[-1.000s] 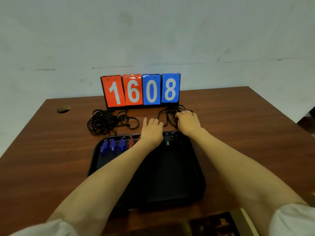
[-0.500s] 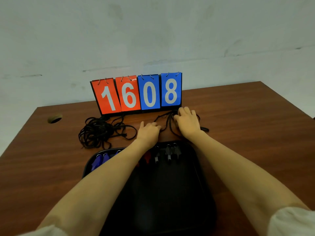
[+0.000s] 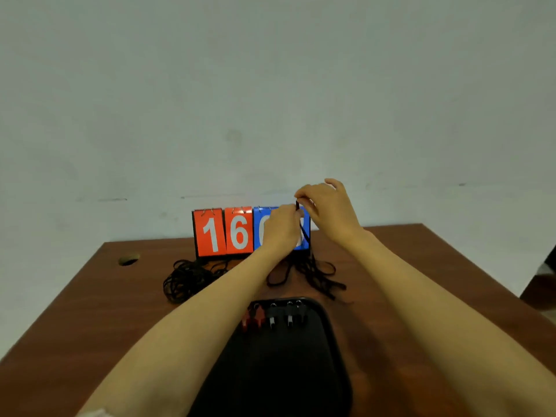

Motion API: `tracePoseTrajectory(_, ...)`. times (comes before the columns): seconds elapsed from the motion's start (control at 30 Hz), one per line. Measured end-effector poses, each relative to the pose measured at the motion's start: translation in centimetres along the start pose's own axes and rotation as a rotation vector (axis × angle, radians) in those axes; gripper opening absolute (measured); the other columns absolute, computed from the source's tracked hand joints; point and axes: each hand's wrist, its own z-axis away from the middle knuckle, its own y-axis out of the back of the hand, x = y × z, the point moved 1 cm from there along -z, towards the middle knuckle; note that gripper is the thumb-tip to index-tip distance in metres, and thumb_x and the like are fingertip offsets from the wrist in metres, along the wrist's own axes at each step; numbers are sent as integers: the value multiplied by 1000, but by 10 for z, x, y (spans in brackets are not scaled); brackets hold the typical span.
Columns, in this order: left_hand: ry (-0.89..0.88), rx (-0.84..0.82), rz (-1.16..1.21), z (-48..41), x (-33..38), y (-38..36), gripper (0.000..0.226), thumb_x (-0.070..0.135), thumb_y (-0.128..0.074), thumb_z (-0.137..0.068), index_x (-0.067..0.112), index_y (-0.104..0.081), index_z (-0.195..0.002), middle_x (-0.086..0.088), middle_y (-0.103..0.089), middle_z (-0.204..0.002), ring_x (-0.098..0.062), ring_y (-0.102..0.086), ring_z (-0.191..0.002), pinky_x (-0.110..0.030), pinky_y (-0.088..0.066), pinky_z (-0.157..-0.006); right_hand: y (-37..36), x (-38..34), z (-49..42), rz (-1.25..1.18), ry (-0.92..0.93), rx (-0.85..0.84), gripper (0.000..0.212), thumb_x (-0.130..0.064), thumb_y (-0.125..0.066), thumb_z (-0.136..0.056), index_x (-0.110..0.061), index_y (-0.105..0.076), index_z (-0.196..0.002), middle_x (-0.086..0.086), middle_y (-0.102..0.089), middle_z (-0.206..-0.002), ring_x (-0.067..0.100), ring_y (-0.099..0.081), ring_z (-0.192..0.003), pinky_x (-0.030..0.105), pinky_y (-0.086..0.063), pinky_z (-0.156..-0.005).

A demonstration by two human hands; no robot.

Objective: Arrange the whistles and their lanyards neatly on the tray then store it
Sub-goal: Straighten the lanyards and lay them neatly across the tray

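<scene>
A black tray (image 3: 334, 350) lies on the table in front of me, with red whistles (image 3: 254, 317) and black whistles (image 3: 288, 316) lined up along its far edge; my left arm hides its left part. Both hands are raised in front of the scoreboard. My right hand (image 3: 325, 206) pinches the top of a black lanyard (image 3: 304, 233) that hangs down to a loose bundle of lanyards (image 3: 316, 275) on the table. My left hand (image 3: 281, 228) grips the same lanyard just below. A second, larger tangle of black lanyards (image 3: 186, 279) lies to the left.
A flip scoreboard (image 3: 224, 231) showing 1 6 and partly hidden blue digits stands at the back of the brown wooden table (image 3: 406, 281). A cable hole (image 3: 128, 260) is at the table's far left. A pale wall rises behind.
Both hands have lifted from the table, raising one black lanyard out of the right bundle in front of the scoreboard. The camera has tilted upward.
</scene>
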Motion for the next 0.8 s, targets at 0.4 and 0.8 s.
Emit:
tracePoseTrajectory(0.4, -42, 82, -519, 25, 18, 116, 27, -3, -38, -91, 8, -53, -110, -12, -58, -113, -30, -54, -102, -37, -41, -83, 139, -22, -16, 117, -83, 307, 16, -14, -50, -97, -11, -66, -100, 2, -70, -84, 23, -63, -78, 37, -34, -101)
tracePoseTrajectory(0.8, 1, -137, -284, 98, -37, 154, 30, 22, -37, -102, 4, -58, -113, -15, -65, -103, -24, -58, -86, -27, -43, -72, 107, -10, 59, -47, -386, -145, 26, -4, -41, -97, -7, -60, -115, 9, -70, -110, 29, -65, -95, 35, -52, -78)
